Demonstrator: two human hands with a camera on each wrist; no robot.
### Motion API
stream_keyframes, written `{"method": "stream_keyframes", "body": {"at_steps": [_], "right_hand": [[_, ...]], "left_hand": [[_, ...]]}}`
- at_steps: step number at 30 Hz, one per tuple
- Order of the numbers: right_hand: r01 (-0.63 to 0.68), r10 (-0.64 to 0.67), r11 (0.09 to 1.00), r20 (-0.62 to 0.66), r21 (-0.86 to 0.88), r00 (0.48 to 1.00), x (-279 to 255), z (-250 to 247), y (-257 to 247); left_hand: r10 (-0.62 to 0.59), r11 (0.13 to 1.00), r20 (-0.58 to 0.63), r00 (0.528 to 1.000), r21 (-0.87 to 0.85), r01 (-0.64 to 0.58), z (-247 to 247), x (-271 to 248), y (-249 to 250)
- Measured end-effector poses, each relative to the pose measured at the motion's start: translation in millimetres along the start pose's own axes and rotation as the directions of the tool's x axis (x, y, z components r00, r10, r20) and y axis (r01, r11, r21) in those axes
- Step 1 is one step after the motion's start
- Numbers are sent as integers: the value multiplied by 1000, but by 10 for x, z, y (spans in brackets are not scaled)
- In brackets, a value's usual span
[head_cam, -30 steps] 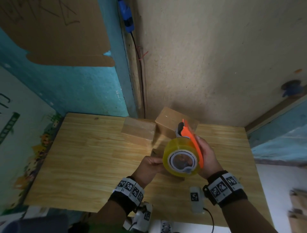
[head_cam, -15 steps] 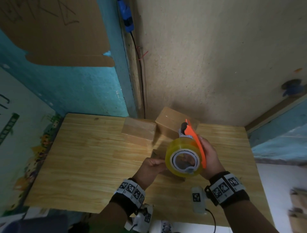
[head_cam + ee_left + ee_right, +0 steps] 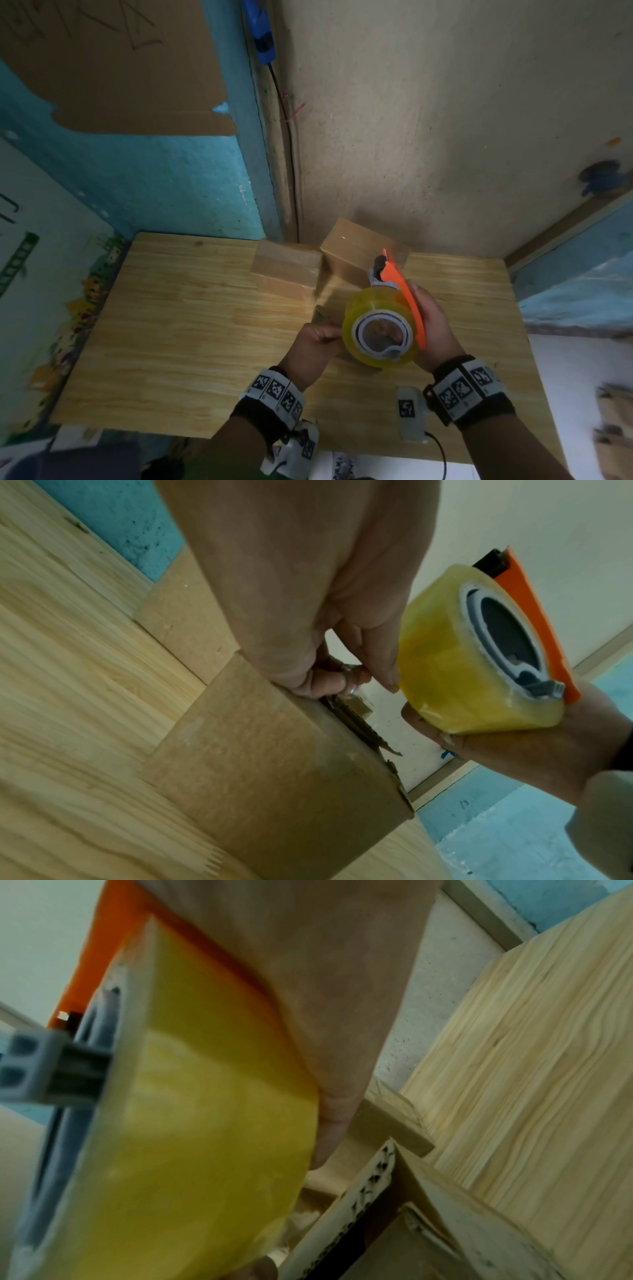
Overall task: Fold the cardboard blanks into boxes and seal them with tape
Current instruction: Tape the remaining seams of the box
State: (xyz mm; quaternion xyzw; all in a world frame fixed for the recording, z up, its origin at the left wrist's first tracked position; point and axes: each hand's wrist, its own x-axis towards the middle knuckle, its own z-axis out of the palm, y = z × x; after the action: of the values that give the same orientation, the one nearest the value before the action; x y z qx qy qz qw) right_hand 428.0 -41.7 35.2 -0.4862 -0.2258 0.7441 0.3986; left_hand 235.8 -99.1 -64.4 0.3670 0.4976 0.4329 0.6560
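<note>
My right hand [image 3: 436, 329] grips a tape dispenser [image 3: 376, 301] with a yellow roll and an orange frame [image 3: 407, 301], holding it above a cardboard box. The roll hides most of the box in the head view; only a corner [image 3: 322, 313] shows. In the left wrist view the box [image 3: 274, 750] stands on the table, its top flaps rough-edged. My left hand [image 3: 322, 674] curls its fingers over the box's top edge, with shiny tape at the fingertips, close to the roll [image 3: 445, 664]. The right wrist view shows the roll [image 3: 205, 1123] just over the box flaps [image 3: 377, 1191].
Two closed boxes [image 3: 284, 270] [image 3: 352, 253] stand at the back of the wooden table [image 3: 171, 325], against the wall. A white tagged device [image 3: 409, 418] with a cable lies near the front edge. Cardboard pieces [image 3: 613, 428] lie off the table at the right.
My right hand has shifted the tape dispenser slightly to the right and a little lower. My left hand has stayed on the box.
</note>
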Motion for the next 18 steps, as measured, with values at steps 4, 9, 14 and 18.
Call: {"method": "stream_keyframes", "body": {"at_steps": [4,9,14,18], "right_hand": [[15,-14,999,29,-36,999,27,-29,-1],[52,-37,947,53,-317,998,78,-84,51],[155,-135,849,76,-505,988,37,-100,91],[234,-191,780,135,-580,972,56,-136,115]], "left_hand": [[-88,995,20,996,54,87,71,-39,234],[-198,977,-105,974,54,205,62,37,321],[-218,963,-112,969,138,233,33,91,430],[-246,952,-16,969,184,245,12,99,431]]}}
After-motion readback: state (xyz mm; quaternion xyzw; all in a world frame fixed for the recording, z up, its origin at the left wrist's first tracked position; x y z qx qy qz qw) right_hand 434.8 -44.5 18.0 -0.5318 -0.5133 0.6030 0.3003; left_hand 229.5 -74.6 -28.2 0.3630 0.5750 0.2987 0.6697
